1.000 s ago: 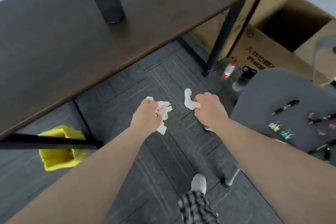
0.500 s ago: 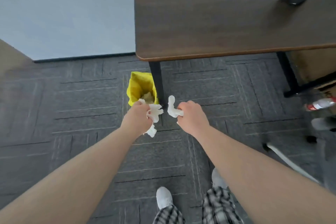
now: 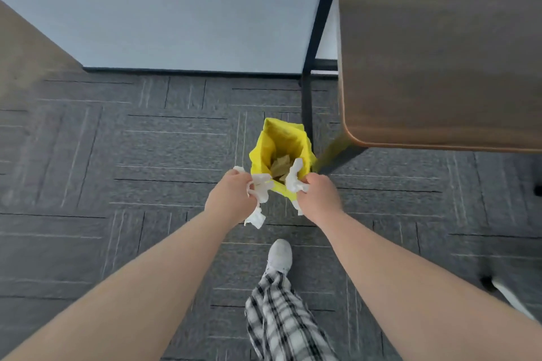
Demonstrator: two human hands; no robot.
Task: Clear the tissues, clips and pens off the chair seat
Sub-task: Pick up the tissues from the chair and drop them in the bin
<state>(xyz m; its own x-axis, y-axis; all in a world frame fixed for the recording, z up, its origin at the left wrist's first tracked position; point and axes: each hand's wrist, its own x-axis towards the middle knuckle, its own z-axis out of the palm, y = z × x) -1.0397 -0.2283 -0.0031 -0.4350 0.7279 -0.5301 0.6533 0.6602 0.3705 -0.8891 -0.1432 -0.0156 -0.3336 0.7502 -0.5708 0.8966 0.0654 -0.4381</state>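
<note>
My left hand [image 3: 230,199] is closed on a bunch of crumpled white tissues [image 3: 259,190], some hanging below the fist. My right hand [image 3: 318,195] grips another white tissue [image 3: 294,177] that sticks up over the near rim of a yellow-lined bin [image 3: 281,138]. Both fists hover at the bin's near edge, a little apart from each other. Crumpled paper lies inside the bin. The chair seat with its clips and pens is out of view.
A dark wooden desk [image 3: 440,53] overhangs at the right, its black leg [image 3: 308,91] just behind the bin. Grey carpet tiles cover the floor, with a pale wall beyond. My white shoe [image 3: 280,255] and checked trouser leg are below. A chair base foot [image 3: 510,296] shows at far right.
I have turned left away from the chair and stepped up to the yellow bin. Both hands, still holding the tissues, are now at its near rim.
</note>
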